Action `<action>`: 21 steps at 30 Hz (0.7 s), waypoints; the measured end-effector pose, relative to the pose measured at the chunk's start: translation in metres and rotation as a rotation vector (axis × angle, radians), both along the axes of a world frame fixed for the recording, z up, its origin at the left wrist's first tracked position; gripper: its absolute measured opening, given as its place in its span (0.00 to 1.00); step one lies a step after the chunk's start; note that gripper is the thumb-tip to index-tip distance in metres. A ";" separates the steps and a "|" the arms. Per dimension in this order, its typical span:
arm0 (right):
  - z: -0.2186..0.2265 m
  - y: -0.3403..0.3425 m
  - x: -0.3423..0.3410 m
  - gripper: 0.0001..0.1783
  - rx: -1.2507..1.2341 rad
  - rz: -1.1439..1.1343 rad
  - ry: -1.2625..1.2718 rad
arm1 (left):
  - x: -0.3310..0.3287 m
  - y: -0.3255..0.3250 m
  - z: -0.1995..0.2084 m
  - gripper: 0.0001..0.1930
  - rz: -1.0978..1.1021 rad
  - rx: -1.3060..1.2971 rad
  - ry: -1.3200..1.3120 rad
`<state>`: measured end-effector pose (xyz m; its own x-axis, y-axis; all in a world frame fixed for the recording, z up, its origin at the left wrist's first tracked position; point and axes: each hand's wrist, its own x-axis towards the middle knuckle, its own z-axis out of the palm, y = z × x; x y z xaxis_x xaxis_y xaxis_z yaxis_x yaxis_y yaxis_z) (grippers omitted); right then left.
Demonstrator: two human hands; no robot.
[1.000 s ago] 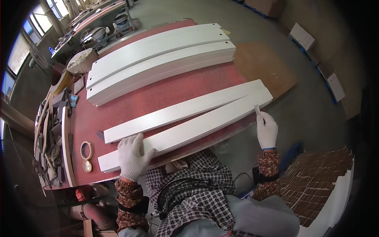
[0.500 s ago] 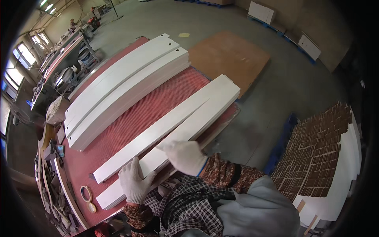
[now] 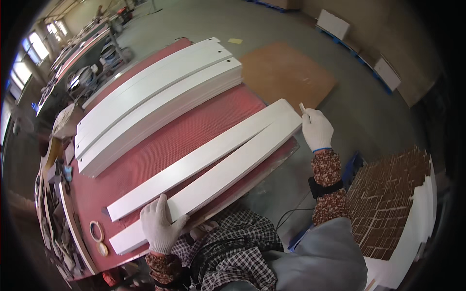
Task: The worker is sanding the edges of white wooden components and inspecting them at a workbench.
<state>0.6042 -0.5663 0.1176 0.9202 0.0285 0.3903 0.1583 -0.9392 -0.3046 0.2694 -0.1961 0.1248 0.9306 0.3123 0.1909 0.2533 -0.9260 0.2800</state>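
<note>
Two long white boards lie at a narrow angle on a red table: the nearer white board (image 3: 233,167) and the farther white board (image 3: 194,165), meeting at their right ends. My left hand (image 3: 159,225), in a white knitted glove, straddles the nearer board close to its left end, fingers over the far side and thumb on the near side. At the right end of the boards is my gloved right hand (image 3: 318,130). It is closed, pinching a small pale piece (image 3: 302,108) that sticks up past its fingers; its kind cannot be made out.
Stacked white boards with dark holes (image 3: 160,97) fill the table's far side. Two rings (image 3: 97,232) sit at its left edge, beside a heap of scraps (image 3: 60,233). A brown sheet (image 3: 286,72) lies on the floor. A tall stack of brown-edged panels (image 3: 388,203) stands right.
My right hand has moved from the middle of the nearer board out to its far right end. My left hand stays on the board's left part. The whole view has shifted slightly.
</note>
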 end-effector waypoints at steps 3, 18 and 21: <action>0.008 0.038 -0.045 0.19 -0.032 0.096 0.061 | -0.009 0.027 -0.005 0.42 -0.052 -0.041 -0.072; -0.023 0.274 -0.317 0.18 -0.215 0.732 -0.092 | -0.267 0.142 -0.094 0.21 0.835 -0.693 -0.926; -0.020 0.337 -0.367 0.12 -0.212 0.892 -0.057 | -0.272 0.145 -0.117 0.18 0.740 -0.655 -0.894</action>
